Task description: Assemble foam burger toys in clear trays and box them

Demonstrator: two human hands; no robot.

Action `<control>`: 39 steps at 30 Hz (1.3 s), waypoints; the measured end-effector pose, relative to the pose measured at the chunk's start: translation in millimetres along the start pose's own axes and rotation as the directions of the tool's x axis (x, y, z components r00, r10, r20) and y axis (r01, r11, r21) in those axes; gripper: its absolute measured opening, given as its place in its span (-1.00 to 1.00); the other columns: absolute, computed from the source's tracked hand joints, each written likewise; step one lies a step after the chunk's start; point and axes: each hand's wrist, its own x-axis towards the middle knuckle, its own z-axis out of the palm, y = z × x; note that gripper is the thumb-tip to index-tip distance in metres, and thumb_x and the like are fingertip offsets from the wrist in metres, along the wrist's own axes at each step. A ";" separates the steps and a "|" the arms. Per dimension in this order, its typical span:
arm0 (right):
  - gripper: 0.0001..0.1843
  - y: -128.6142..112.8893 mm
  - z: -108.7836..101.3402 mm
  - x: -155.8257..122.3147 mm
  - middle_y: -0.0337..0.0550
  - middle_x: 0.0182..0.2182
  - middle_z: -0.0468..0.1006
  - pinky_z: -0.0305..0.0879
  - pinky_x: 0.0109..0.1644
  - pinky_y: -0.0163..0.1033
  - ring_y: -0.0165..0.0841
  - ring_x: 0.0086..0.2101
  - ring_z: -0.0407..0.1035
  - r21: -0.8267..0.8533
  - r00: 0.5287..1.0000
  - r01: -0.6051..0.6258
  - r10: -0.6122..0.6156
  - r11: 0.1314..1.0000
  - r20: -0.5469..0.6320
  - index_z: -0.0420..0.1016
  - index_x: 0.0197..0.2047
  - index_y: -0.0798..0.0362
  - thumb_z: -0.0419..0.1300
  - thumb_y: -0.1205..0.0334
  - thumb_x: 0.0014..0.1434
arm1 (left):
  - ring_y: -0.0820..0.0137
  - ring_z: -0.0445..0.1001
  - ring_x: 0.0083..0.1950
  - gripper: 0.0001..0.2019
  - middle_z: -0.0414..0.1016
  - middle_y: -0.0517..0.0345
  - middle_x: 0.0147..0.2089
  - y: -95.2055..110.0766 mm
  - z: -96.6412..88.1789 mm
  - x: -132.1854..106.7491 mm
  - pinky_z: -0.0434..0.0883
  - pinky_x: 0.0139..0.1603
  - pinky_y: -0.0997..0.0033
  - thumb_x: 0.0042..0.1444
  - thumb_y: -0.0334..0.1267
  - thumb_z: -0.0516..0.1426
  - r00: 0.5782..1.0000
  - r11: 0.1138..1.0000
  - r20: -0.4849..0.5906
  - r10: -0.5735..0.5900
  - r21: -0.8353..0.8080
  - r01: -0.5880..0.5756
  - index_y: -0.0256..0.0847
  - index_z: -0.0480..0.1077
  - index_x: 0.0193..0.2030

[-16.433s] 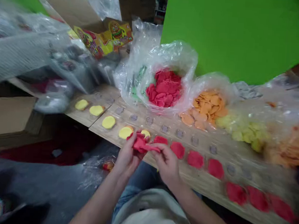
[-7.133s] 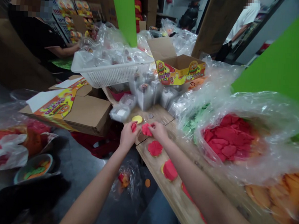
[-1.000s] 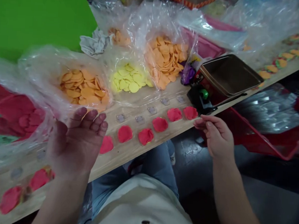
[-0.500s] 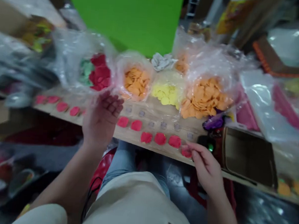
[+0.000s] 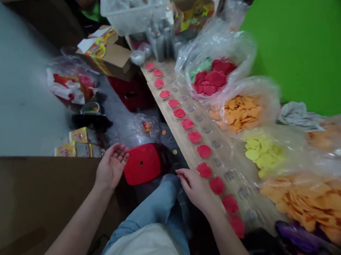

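We had our left hand raised on the left with the palm turned up, the fingers loosely curled and nothing in them, in front of the far edge of a red stool. Whether skin and stool met, we could not tell. Our right hand hung by the near edge of the wooden table, its back toward us and its fingers bent; we saw nothing in it, but could not tell whether the fingertips were pinched together.

The red pieces lay in a long line along the left edge of the tabletop, from the far end to near our right forearm, one lying just beyond that hand. Small clear squares ran in a second line to their right. Farther right sat the bagged supplies: red discs, orange discs and yellow discs.

We judged the step in hand to be a pause between handlings, with the red line looking fully laid as far as we could see. Any next move at the table, we thought, called for turning the left palm down, bringing it right past the stool, and pinching lightly, because the pieces looked thin and soft and a brushing forearm could have shifted them.
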 end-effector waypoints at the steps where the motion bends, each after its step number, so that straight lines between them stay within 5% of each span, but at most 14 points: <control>1: -0.72 4.9 11.0 10.3 -0.15 -0.18 0.50 0.27 -0.05 -0.24 -0.36 -0.16 0.37 -0.021 0.999 -0.020 0.020 1.000 0.032 0.41 -0.10 0.02 -0.04 0.33 0.17 | 0.45 0.46 -0.20 -0.85 0.47 0.17 -0.26 -6.2 -11.4 3.5 0.40 -0.19 0.47 0.05 -0.23 0.11 1.000 1.000 -0.016 -0.024 -0.017 0.023 -0.18 0.43 -0.25; 5: -0.73 32.7 56.7 56.3 -0.16 -0.22 0.51 0.28 -0.09 -0.30 -0.37 -0.19 0.39 -0.210 0.972 -0.113 0.152 0.971 0.178 0.43 -0.13 0.05 -0.01 0.35 0.14 | 0.43 0.47 -0.16 -0.82 0.47 0.14 -0.23 -24.7 -51.5 37.6 0.42 -0.17 0.45 0.09 -0.23 0.07 0.992 0.987 -0.015 -0.123 -0.109 0.121 -0.20 0.41 -0.19; 9: -0.73 49.0 86.1 108.8 -0.06 -0.22 0.51 0.26 -0.10 -0.27 -0.31 -0.19 0.39 -0.458 0.938 -0.090 0.230 0.884 0.259 0.45 -0.15 0.10 -0.01 0.38 0.13 | 0.31 0.48 -0.11 -0.74 0.50 0.04 -0.20 -50.1 -102.5 109.4 0.45 -0.18 0.35 0.16 -0.16 -0.01 0.954 0.910 0.064 -0.292 -0.289 0.298 -0.25 0.40 -0.16; 13: -0.68 53.0 91.1 137.7 -0.02 -0.17 0.48 0.21 -0.01 -0.23 -0.29 -0.12 0.34 -0.528 0.940 -0.045 0.215 0.848 0.265 0.39 -0.05 0.12 -0.06 0.39 0.17 | 0.17 0.49 -0.12 -0.57 0.50 -0.18 -0.22 -110.5 -149.5 170.3 0.47 -0.39 0.35 0.20 -0.06 -0.11 0.895 0.813 0.076 -0.440 -0.389 0.433 -0.39 0.40 -0.20; 16: -0.65 60.7 85.9 131.7 -0.05 -0.17 0.46 0.23 -0.01 -0.24 -0.31 -0.14 0.34 -0.501 0.955 -0.035 0.176 0.865 0.237 0.34 0.00 0.10 -0.08 0.38 0.18 | 0.22 0.49 -0.11 -0.49 0.52 -0.11 -0.25 -157.4 -162.0 189.1 0.45 -0.43 0.44 0.18 0.06 -0.17 0.883 0.770 0.074 -0.463 -0.460 0.442 -0.33 0.41 -0.24; 19: -0.64 71.5 85.4 114.5 -0.08 -0.19 0.46 0.26 -0.03 -0.23 -0.31 -0.16 0.34 -0.464 0.942 -0.091 0.227 0.881 0.246 0.34 0.00 0.08 -0.09 0.40 0.18 | 0.23 0.49 -0.10 -0.41 0.54 -0.06 -0.25 -179.8 -159.0 197.5 0.44 -0.41 0.44 0.12 0.18 -0.20 0.877 0.738 0.113 -0.467 -0.497 0.457 -0.27 0.43 -0.21; 22: -0.64 78.0 91.7 102.8 -0.09 -0.22 0.47 0.28 -0.05 -0.22 -0.31 -0.18 0.35 -0.452 0.908 -0.152 0.305 0.879 0.287 0.37 -0.02 0.07 -0.09 0.42 0.17 | 0.25 0.49 -0.11 -0.37 0.55 -0.04 -0.25 -178.5 -148.5 210.7 0.43 -0.40 0.44 0.09 0.23 -0.22 0.876 0.715 0.162 -0.455 -0.519 0.467 -0.24 0.44 -0.19; 31: -0.62 67.9 100.4 105.8 -0.08 -0.21 0.48 0.25 -0.02 -0.23 -0.31 -0.15 0.36 -0.447 0.896 -0.170 0.327 0.878 0.302 0.39 -0.02 0.06 -0.09 0.43 0.16 | 0.27 0.45 -0.04 -0.31 0.55 0.06 -0.18 -133.5 -97.8 259.9 0.39 -0.32 0.47 0.02 0.32 -0.23 0.908 0.718 0.264 -0.324 -0.556 0.418 -0.14 0.40 -0.07; 35: -0.64 77.8 100.8 108.7 -0.05 -0.21 0.49 0.23 -0.01 -0.22 -0.29 -0.14 0.35 -0.442 0.887 -0.208 0.359 0.873 0.290 0.42 -0.06 0.07 -0.06 0.43 0.14 | 0.31 0.37 0.06 -0.37 0.50 0.08 -0.07 -107.7 -69.3 259.3 0.38 -0.29 0.51 0.04 0.28 -0.19 0.946 0.813 0.236 -0.222 -0.491 0.313 -0.08 0.33 0.02; 39: -0.72 112.4 118.6 120.7 -0.09 -0.23 0.50 0.24 -0.05 -0.22 -0.31 -0.18 0.38 -0.344 0.828 -0.427 0.515 0.836 0.224 0.45 -0.16 0.05 0.01 0.43 0.10 | 0.31 0.30 0.14 -0.41 0.41 0.07 0.05 -91.8 -55.2 241.0 0.40 -0.16 0.43 0.09 0.23 -0.20 0.973 0.849 0.208 -0.098 -0.492 0.191 -0.10 0.32 0.02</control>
